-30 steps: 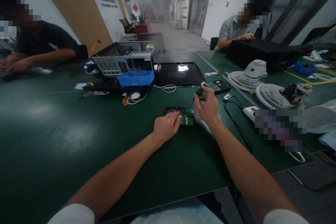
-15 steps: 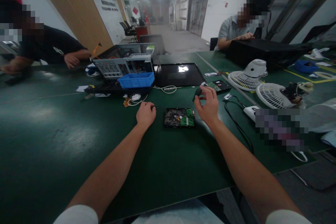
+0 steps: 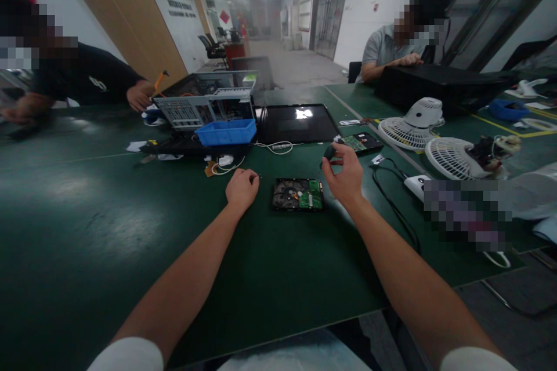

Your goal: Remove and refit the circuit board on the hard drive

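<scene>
A hard drive [image 3: 289,193] lies flat on the green table [image 3: 278,266], its green circuit board facing up on the right half. My right hand [image 3: 347,173] is closed round the dark green handle of a screwdriver [image 3: 329,153], just right of the drive. My left hand [image 3: 242,189] rests on the table to the left of the drive, apart from it. Its fingers are curled together by some tiny dark specks; whether anything is pinched in them is hidden.
Behind the drive stand a blue bin [image 3: 226,133], an opened computer case [image 3: 187,110] and a black panel [image 3: 298,123]. Another drive [image 3: 364,142] lies beyond my right hand. White fan parts [image 3: 404,127] and a black cable [image 3: 394,208] are at right. Two people sit across the table.
My left hand has left the hard drive and moved left to the tabletop. My right hand stays nearly still with the screwdriver. The person at left has moved a hand toward the computer case.
</scene>
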### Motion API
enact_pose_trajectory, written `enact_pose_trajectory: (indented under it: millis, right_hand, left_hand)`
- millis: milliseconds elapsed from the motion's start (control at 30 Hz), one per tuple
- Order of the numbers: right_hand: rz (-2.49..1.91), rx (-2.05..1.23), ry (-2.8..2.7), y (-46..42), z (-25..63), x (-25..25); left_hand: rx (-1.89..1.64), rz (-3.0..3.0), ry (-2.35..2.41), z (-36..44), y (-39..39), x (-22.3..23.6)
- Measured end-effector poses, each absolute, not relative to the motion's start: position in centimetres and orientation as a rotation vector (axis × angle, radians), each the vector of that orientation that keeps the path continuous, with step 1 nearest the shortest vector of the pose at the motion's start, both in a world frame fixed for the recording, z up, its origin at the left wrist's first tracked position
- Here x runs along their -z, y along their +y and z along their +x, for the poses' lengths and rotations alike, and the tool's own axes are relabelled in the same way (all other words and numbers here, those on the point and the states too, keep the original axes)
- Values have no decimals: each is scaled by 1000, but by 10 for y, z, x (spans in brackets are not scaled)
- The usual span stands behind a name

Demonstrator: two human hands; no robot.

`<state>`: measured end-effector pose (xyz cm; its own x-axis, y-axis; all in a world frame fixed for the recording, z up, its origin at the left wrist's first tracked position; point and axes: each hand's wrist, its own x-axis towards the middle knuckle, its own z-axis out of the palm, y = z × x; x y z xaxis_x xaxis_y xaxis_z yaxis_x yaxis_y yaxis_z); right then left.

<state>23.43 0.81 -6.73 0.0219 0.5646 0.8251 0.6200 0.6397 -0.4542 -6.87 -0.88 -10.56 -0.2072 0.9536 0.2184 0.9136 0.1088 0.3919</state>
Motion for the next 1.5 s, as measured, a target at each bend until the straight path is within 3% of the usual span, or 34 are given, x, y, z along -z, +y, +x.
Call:
enact_pose_trajectory:
  millis: [367,567,867,1500]
  right_hand:
    - [-976,43,-1648,5,235,62]
    - [-1006,25,-1648,3,234,60]
    - [-1019,82,-1625,4,234,60]
    - [-1044,110,-1653,3,234,59]
  left_hand:
    - [-797,1934,2209,-58,-15,96]
    - [-962,2288,1816,-10,-37,72]
    - [-524,2653,1458,53,-56,62]
    - [-544,2684,1489,67,-48,75]
